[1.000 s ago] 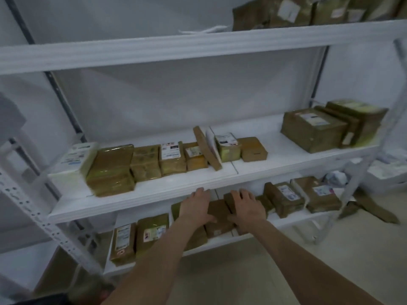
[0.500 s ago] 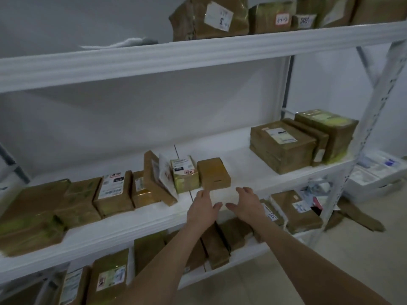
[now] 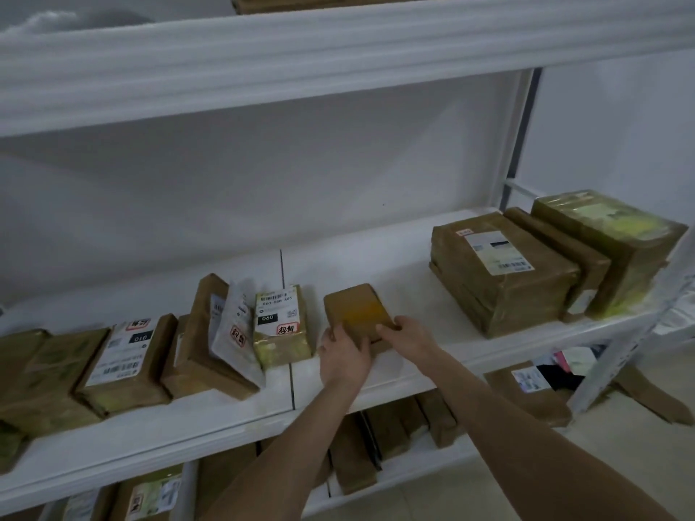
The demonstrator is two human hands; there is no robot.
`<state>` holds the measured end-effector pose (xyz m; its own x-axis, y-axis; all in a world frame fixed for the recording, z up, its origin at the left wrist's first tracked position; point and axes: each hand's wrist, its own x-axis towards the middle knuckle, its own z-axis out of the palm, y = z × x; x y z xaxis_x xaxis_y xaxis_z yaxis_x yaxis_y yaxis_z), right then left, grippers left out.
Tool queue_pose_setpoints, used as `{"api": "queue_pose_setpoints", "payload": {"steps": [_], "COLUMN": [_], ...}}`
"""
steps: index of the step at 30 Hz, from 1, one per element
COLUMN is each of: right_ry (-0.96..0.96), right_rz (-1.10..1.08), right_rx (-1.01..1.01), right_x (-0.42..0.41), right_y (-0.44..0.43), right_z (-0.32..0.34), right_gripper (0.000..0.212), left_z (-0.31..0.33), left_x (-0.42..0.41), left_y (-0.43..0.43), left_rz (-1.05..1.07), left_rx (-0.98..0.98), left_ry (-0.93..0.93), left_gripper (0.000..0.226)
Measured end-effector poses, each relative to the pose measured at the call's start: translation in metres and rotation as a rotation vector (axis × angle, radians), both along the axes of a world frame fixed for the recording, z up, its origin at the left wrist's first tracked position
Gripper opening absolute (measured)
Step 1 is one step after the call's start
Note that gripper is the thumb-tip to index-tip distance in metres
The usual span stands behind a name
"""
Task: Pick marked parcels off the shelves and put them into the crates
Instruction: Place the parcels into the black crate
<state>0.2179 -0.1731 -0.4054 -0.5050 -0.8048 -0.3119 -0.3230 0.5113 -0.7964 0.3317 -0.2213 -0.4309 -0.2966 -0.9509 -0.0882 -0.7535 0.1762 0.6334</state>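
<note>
Small brown parcel [image 3: 357, 314] lies flat on the middle shelf [image 3: 406, 355], near its front edge. Left hand [image 3: 344, 355] and right hand [image 3: 408, 338] both clasp its near corners, fingers on top. Looks light, stiff, tape-slick; best held by opposite side edges. Labelled parcel [image 3: 280, 325] sits just beside on the left, open shelf on the right; upper shelf [image 3: 338, 58] overhangs, so pull forward.
</note>
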Motion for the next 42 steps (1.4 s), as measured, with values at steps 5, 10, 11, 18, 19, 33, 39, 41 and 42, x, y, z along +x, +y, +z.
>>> {"api": "queue_pose_setpoints", "payload": {"steps": [5,10,11,18,19,33,39,41,42], "right_ry": [-0.122,-0.317,-0.324,-0.519,-0.598,-0.708,-0.66,-0.639,-0.603], "right_rz": [0.011,0.064,0.06,-0.012,-0.022,0.013,-0.042,-0.067,-0.073], "right_rx": [0.091,0.018,-0.035,-0.128,-0.103,-0.294,-0.326,-0.327,-0.324], "right_x": [-0.042,-0.056,-0.059,-0.091,-0.094,-0.074,-0.068,-0.069,-0.068], "right_y": [0.01,0.029,0.033,0.054,0.054,0.043,0.03,0.026,0.024], "right_z": [-0.011,-0.012,-0.007,0.032,0.037,0.037,0.032,0.03,0.028], "right_gripper": [0.052,0.038,0.038,0.044,0.048,0.049,0.053,0.052,0.052], "left_z": [0.001,0.009,0.015,0.051,0.053,0.064,0.056,0.053,0.051], "left_x": [-0.005,-0.017,-0.019,-0.02,-0.017,0.0,0.0,-0.002,-0.003], "left_y": [-0.007,0.018,0.023,0.04,0.039,0.036,0.027,0.024,0.022], "left_rz": [0.125,0.198,0.18,0.072,0.063,0.133,0.11,0.097,0.098], "left_rx": [0.249,0.456,0.43,0.004,-0.11,0.065,0.232,0.276,0.291], "left_ry": [0.162,0.511,0.526,0.376,0.314,0.574,0.587,0.613,0.624], "left_gripper": [0.066,0.046,0.043,0.044,0.042,0.043,0.054,0.054,0.054]}}
